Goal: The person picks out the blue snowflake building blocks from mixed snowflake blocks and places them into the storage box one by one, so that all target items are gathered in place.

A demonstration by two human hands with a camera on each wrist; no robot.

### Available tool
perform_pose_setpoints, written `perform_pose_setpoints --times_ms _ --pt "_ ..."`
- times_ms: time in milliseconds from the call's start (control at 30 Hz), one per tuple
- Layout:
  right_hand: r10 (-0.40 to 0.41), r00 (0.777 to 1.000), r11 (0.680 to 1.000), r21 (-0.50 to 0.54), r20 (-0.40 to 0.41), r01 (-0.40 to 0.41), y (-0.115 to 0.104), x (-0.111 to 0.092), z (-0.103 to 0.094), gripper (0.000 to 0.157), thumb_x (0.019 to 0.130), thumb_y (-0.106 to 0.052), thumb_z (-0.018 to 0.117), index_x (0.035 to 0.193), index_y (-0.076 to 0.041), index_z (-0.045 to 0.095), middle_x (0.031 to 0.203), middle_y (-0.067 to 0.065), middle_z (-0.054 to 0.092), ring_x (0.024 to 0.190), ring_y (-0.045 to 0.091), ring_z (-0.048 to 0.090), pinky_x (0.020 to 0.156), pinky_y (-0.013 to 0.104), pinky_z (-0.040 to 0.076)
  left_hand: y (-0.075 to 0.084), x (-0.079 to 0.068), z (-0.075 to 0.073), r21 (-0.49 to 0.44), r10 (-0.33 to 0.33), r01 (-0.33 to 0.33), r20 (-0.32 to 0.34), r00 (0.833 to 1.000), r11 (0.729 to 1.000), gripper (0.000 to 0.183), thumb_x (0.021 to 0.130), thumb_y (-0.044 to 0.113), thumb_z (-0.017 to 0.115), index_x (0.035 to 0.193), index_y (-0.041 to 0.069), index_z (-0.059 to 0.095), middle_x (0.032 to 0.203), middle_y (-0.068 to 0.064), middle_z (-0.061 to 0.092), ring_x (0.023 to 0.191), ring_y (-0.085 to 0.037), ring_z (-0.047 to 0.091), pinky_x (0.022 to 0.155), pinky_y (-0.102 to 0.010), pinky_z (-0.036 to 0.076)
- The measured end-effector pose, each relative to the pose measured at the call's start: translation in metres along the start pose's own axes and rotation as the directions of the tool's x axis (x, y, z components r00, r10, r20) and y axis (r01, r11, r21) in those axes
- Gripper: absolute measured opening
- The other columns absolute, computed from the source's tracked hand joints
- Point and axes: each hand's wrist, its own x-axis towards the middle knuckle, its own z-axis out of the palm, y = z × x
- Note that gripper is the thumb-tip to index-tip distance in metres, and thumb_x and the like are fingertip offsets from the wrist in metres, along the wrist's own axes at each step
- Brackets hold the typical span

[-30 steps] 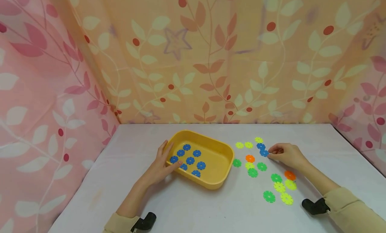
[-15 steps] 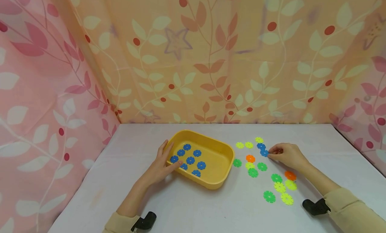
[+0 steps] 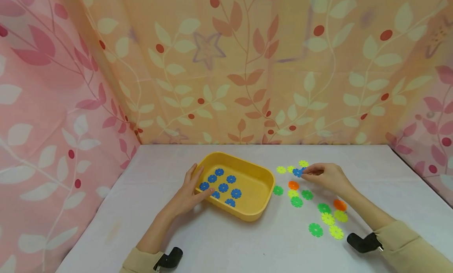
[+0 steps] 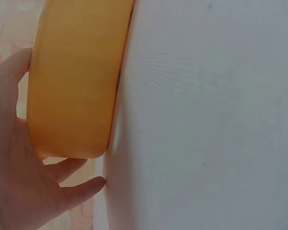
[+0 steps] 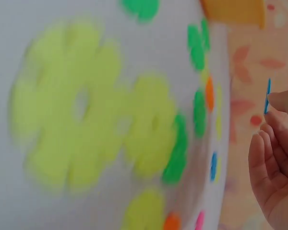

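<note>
In the head view my left hand (image 3: 187, 193) holds the left end of a yellow plastic bin (image 3: 262, 182). Its thumb lies over the near rim and its fingers lie against the end; the left wrist view shows this hand (image 4: 24, 167) at the bin's wall (image 4: 77, 86). Several blue notched discs (image 3: 223, 187) lie inside the bin. My right hand (image 3: 329, 179) pinches one blue notched disc (image 3: 296, 172) between thumb and finger. The right wrist view shows that disc (image 5: 268, 96) edge-on, raised off the table. Another blue disc (image 5: 213, 166) lies on the table below.
Right of the bin, green discs (image 3: 296, 202), yellow discs (image 3: 328, 218) and orange discs (image 3: 293, 185) lie scattered on the white tabletop (image 3: 226, 245). A pink piece (image 5: 199, 220) shows in the right wrist view. Patterned curtains (image 3: 226, 88) stand behind and at the sides.
My right hand has lifted a blue disc off the table and moved a little left with it, towards the bin. The left hand and the bin have stayed put.
</note>
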Motion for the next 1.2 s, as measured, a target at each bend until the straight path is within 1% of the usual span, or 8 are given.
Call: perform_pose_setpoints --times_ms 100,267,333,500,700,900,967,1200 --pt "-0.04 0.999 0.999 0.032 0.011 0.039 -0.021 0.001 0.008 0.034 0.083 -0.047 0.075 0.098 -0.016 0.075 0.087 -0.004 0.068 0.084 0.018 0.059 0.071 0.032 0.047 0.0 0.0 -0.001 0.004 -0.002 0.002 0.0 1.0 1.0 0.093 0.089 0.055 0.063 0.158 0.015 0.016 0.163 -0.005 -0.003 0.144 -0.039 0.019 0.108 -0.063 0.024" --pt "-0.094 0.995 0.989 0.117 0.04 0.089 -0.056 0.004 0.024 0.028 0.081 -0.044 0.078 0.094 -0.019 0.075 0.083 -0.004 0.066 0.083 0.019 0.059 0.066 0.029 0.05 0.0 0.0 -0.001 0.022 -0.006 0.006 -0.01 1.0 1.0 0.093 0.088 0.057 0.063 0.158 0.016 0.016 0.163 -0.004 -0.003 0.144 -0.038 0.02 0.107 -0.063 0.025" --pt "-0.119 0.992 0.983 0.148 0.049 0.11 -0.07 0.006 0.031 0.026 0.081 -0.042 0.079 0.093 -0.019 0.076 0.082 -0.003 0.067 0.083 0.019 0.059 0.064 0.027 0.05 0.001 0.0 -0.001 0.024 -0.009 0.009 -0.015 1.0 1.0 0.093 0.088 0.057 0.063 0.158 0.016 0.017 0.163 -0.004 -0.002 0.144 -0.038 0.02 0.107 -0.064 0.025" --pt "-0.192 0.979 0.966 0.187 0.064 0.177 -0.097 0.013 0.048 0.021 0.081 -0.034 0.08 0.092 -0.016 0.076 0.081 -0.004 0.067 0.081 0.018 0.059 0.066 0.026 0.052 0.002 -0.001 -0.001 0.023 -0.014 0.014 -0.027 1.0 1.0 0.093 0.087 0.058 0.063 0.157 0.015 0.018 0.163 -0.004 0.0 0.145 -0.037 0.019 0.108 -0.064 0.024" --pt "-0.246 0.963 0.961 0.157 0.111 0.228 -0.12 0.024 0.068 0.017 0.079 -0.028 0.082 0.088 -0.015 0.076 0.077 -0.007 0.067 0.075 0.015 0.058 0.066 0.025 0.051 0.001 0.0 -0.001 0.004 -0.009 0.01 -0.032 0.999 1.0 0.094 0.087 0.057 0.064 0.157 0.013 0.019 0.163 -0.004 -0.001 0.145 -0.037 0.017 0.109 -0.062 0.022" --pt "-0.283 0.945 0.958 0.1 0.167 0.269 -0.13 0.034 0.087 0.013 0.079 -0.023 0.082 0.084 -0.012 0.076 0.073 -0.008 0.065 0.07 0.011 0.058 0.064 0.024 0.05 -0.001 -0.001 0.0 -0.004 -0.013 0.013 -0.018 1.0 1.0 0.094 0.087 0.058 0.063 0.157 0.014 0.018 0.163 -0.003 -0.004 0.145 -0.038 0.017 0.109 -0.063 0.022" --pt "-0.277 0.943 0.961 0.068 0.187 0.268 -0.131 0.037 0.093 0.012 0.08 -0.021 0.081 0.083 -0.012 0.076 0.072 -0.007 0.065 0.069 0.011 0.057 0.064 0.024 0.05 0.0 -0.001 0.001 -0.005 -0.016 0.016 -0.014 1.0 1.0 0.093 0.087 0.058 0.063 0.157 0.015 0.018 0.163 -0.003 -0.004 0.144 -0.039 0.017 0.109 -0.063 0.022" --pt "-0.187 0.954 0.978 -0.05 0.236 0.204 -0.134 0.042 0.109 0.012 0.078 -0.018 0.083 0.075 -0.012 0.073 0.068 -0.004 0.06 0.07 0.015 0.053 0.062 0.024 0.048 0.001 -0.002 0.001 -0.002 -0.018 0.018 -0.012 1.0 1.0 0.093 0.087 0.059 0.063 0.157 0.015 0.02 0.163 -0.002 -0.003 0.144 -0.038 0.019 0.108 -0.063 0.023"
